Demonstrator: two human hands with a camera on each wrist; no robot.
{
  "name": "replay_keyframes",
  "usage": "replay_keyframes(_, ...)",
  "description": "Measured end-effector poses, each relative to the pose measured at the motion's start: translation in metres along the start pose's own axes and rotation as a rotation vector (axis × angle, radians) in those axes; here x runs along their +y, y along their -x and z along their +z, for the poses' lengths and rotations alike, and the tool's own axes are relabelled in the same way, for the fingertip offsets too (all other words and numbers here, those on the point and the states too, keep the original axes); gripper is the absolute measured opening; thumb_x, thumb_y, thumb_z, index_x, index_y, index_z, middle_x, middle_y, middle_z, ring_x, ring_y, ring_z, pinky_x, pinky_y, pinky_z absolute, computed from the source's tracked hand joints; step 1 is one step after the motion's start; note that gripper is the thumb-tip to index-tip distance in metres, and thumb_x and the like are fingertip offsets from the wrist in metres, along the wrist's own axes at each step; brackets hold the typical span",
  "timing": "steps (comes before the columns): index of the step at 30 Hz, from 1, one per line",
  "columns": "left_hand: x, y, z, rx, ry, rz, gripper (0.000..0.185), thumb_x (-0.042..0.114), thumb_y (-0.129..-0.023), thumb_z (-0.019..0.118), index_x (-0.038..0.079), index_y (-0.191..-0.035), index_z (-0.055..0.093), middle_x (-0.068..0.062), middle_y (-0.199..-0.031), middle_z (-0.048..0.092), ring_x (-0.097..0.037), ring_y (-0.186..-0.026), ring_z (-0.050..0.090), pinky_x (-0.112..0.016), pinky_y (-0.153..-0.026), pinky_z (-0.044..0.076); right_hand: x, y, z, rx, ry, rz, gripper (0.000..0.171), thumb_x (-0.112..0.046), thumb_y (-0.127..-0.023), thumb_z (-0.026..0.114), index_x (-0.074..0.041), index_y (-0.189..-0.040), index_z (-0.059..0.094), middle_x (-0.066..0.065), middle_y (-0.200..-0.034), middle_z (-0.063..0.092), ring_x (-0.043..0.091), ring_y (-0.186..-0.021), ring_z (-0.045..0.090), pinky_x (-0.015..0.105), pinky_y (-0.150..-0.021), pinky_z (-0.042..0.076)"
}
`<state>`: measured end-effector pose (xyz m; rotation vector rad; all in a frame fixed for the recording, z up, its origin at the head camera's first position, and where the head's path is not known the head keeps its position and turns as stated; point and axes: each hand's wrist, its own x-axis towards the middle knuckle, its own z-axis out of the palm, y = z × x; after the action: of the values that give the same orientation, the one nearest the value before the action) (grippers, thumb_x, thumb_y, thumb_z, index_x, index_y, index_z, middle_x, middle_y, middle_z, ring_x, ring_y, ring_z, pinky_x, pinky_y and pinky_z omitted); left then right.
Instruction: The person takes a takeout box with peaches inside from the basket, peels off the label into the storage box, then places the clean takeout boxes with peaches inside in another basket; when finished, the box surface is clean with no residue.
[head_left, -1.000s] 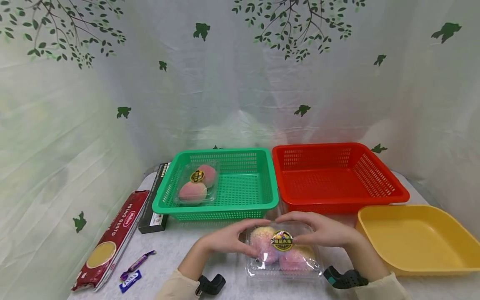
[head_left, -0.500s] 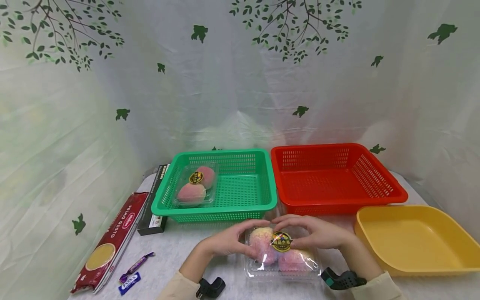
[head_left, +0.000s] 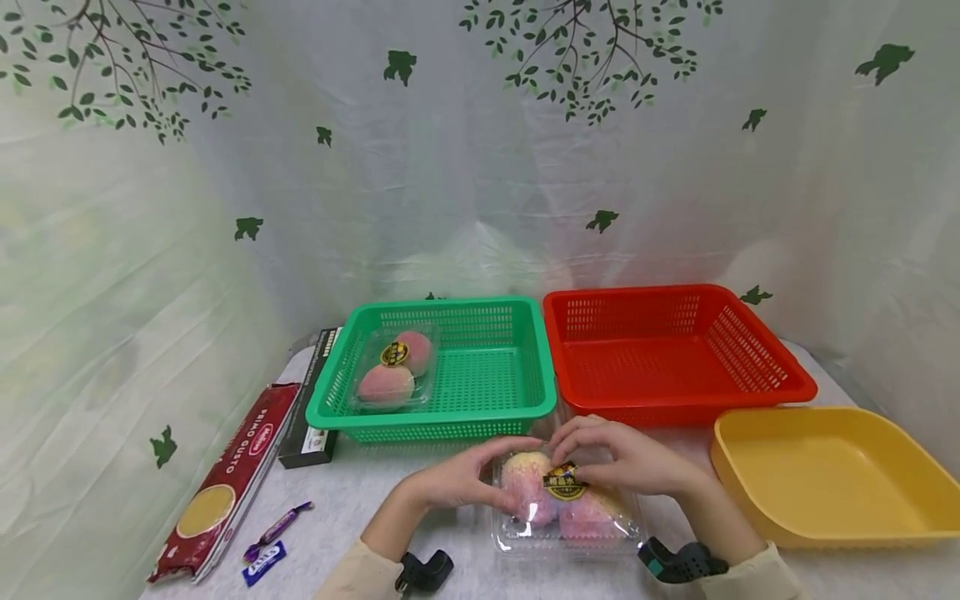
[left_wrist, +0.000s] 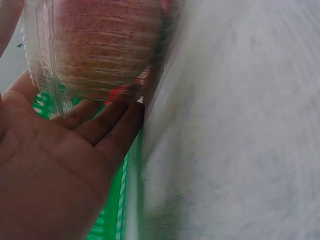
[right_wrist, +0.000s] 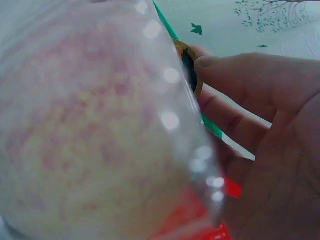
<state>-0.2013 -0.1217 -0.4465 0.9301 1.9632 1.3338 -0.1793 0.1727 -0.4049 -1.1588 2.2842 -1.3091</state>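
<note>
- Two hands meet on the clear clamshell box (head_left: 566, 508) of pink-and-yellow fruit, which sits on the table (head_left: 360, 500) near its front edge, just in front of the green basket (head_left: 495, 408) and the red basket (head_left: 675, 400).
- Left hand (head_left: 457, 482): its fingers (left_wrist: 107, 122) lie nearly straight along the box's left wall, thumb over the top, cupping rather than gripping. A lift from this hold could let the smooth plastic slide out.
- Right hand (head_left: 630, 458): its thumb and fingers (right_wrist: 250, 80) pinch at the round black-and-gold sticker (head_left: 564, 481) on the lid. Pulling here could peel the sticker or pop the lid open, and the fruit could roll onto the table.
- Squeezing from both sides could buckle the thin shell and bruise the fruit.
- Raised too low toward the back edge, the box could catch a basket rim; the green basket already holds another fruit box (head_left: 393, 375) on its left side.
</note>
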Motion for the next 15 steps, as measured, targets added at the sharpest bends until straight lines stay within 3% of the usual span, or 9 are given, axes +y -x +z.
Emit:
replay_keyframes(7,0.0004,0.0002,-0.0004,0.019,-0.056,0.011,0.076,0.028,-0.086,0.079,0.039,-0.15,0.04,0.013,-0.155,0.042,-0.011,-0.139,0.039,-0.031,-0.113,0.035,-0.0002,-0.0036,-0.0004,-0.011,0.007,0.016,0.029,-0.01,-0.096,0.063,-0.019,-0.122,0.07,-0.002,-0.115,0.069,0.015,-0.105,0.059,0.034,-0.093,0.054)
replay_keyframes(15,0.0022,0.0004,-0.0004,0.026,-0.087,-0.008,0.077,0.033,-0.085,0.08,0.044,-0.149,0.039,0.021,-0.152,0.043,-0.01,-0.142,0.037,-0.034,-0.115,0.032,0.0001,-0.0056,0.0016,0.006,0.013,0.013,0.028,-0.003,-0.097,0.059,-0.021,-0.113,0.075,-0.003,-0.109,0.07,0.013,-0.103,0.063,0.027,-0.092,0.054)
